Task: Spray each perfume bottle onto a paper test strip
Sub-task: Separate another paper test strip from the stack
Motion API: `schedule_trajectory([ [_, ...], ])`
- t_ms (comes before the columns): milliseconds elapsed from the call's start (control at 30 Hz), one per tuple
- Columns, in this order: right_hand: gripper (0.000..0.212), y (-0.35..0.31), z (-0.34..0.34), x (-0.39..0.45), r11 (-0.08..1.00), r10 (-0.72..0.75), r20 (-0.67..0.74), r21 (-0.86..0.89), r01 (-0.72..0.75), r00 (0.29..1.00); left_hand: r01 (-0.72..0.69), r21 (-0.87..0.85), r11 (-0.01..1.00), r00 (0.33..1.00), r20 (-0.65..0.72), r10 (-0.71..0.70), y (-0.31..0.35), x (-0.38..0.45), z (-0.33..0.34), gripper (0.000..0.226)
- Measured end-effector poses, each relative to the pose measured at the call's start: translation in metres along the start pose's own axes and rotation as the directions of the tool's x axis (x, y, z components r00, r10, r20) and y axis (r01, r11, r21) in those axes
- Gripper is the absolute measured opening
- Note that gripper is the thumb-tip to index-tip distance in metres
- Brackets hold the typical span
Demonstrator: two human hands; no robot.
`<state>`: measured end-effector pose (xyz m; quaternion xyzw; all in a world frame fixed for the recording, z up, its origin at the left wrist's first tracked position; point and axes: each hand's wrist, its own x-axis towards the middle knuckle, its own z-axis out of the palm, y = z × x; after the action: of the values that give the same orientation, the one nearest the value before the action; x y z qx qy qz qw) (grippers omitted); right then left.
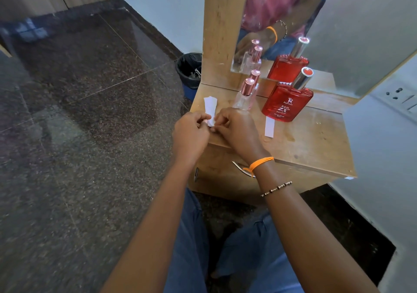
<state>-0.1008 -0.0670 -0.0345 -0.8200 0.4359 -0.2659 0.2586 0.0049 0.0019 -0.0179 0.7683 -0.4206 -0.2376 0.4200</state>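
My left hand [190, 132] and my right hand [237, 128] meet over the left front of the wooden dresser top [316, 139]. Both pinch the near end of the white paper strips [211, 109], which stick up and away from my fingers. A second white strip [269, 126] lies flat in front of the red flat perfume bottle [287, 103] with a silver cap. Two clear bottles with pink caps stand behind my right hand, the nearer one [244, 95] and the farther one [255, 77].
A mirror [338, 44] rises at the back of the dresser and doubles the bottles. A black bin [189, 69] stands on the dark stone floor to the dresser's left. A wall socket [397, 96] is on the right. A drawer handle [240, 167] sits below the top.
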Motion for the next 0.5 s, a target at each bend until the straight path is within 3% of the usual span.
schedule_trajectory([
  [167, 0.005, -0.001, -0.0063, -0.001, 0.989, 0.088, 0.066, 0.112, -0.095, 0.994, 0.007, 0.021, 1.0, 1.0, 0.019, -0.007, -0.0046, 0.0025, 0.0027, 0.025],
  [500, 0.021, -0.0028, -0.0039, -0.0046, 0.984, 0.123, -0.139, 0.147, -0.103, 0.983, 0.03, -0.06, 0.998, 0.999, -0.017, -0.032, -0.0047, 0.0028, 0.0021, 0.021],
])
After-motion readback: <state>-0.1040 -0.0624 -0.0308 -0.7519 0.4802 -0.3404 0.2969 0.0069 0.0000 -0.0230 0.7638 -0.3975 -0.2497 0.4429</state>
